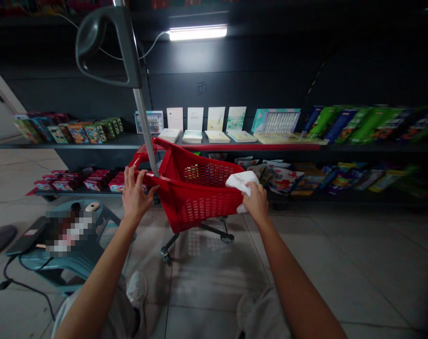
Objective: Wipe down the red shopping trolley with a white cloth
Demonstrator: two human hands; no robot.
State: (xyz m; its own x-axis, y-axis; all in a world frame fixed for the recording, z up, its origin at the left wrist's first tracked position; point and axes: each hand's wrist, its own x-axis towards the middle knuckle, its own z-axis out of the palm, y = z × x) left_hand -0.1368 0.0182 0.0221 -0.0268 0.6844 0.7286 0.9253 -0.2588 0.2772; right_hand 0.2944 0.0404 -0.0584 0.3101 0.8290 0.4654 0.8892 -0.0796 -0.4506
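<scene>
A small red shopping cart [206, 207] with perforated sides and wheels stands in front of me. A grey metal pole with a dark loop handle [134, 56] rises at its rear end. My left hand [136, 193] grips the cart's rear edge near the pole's base, fingers over the red plastic and thumb toward its side. At the opposite end, my right hand [256, 200] holds a white cloth [242, 181]. The cloth is folded over the cart's front rim, and part of it hangs down the outside.
Behind the cart, a dark shelf [122, 140] carries boxes, cards and green and blue packs [362, 123]. Bagged goods [284, 178] fill the lower level. A blue-grey stool [68, 266] at left bears a black device with a cable. A lit tube lamp [198, 32] hangs above.
</scene>
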